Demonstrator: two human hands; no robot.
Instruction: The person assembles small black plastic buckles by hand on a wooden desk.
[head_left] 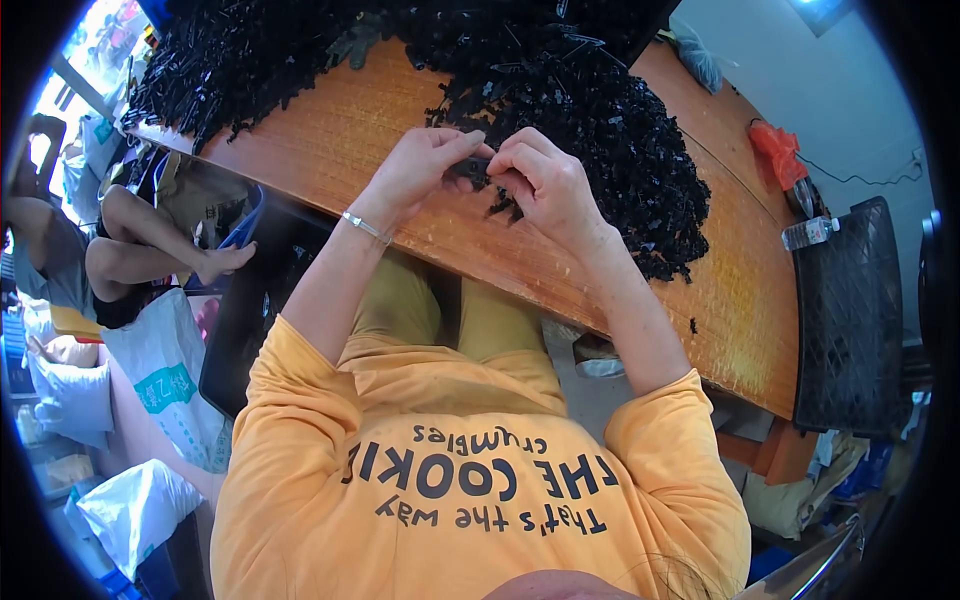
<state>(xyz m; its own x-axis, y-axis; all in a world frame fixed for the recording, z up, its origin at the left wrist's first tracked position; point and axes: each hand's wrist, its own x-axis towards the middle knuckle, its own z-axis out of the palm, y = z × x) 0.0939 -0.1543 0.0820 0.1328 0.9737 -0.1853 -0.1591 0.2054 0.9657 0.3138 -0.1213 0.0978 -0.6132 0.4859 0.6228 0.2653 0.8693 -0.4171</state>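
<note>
Above the near edge of the wooden table, my left hand (pixel 425 172) and my right hand (pixel 545 185) meet fingertip to fingertip. Both are closed in a pinch, and whatever small thing sits between the fingers is too small to make out. Just beyond and beneath them spreads a big heap of small black plastic pieces (pixel 630 180), which reaches the right forearm. A few loose black bits lie under my right fingers. The left wrist wears a metal bracelet.
A second black heap (pixel 230 70) covers the table's far left. The bare wooden tabletop (pixel 740 340) shows at right, near a black plastic crate (pixel 850 310). At left are another person's bare legs (pixel 150 235), white sacks (pixel 140 515) and a dark bin (pixel 265 310).
</note>
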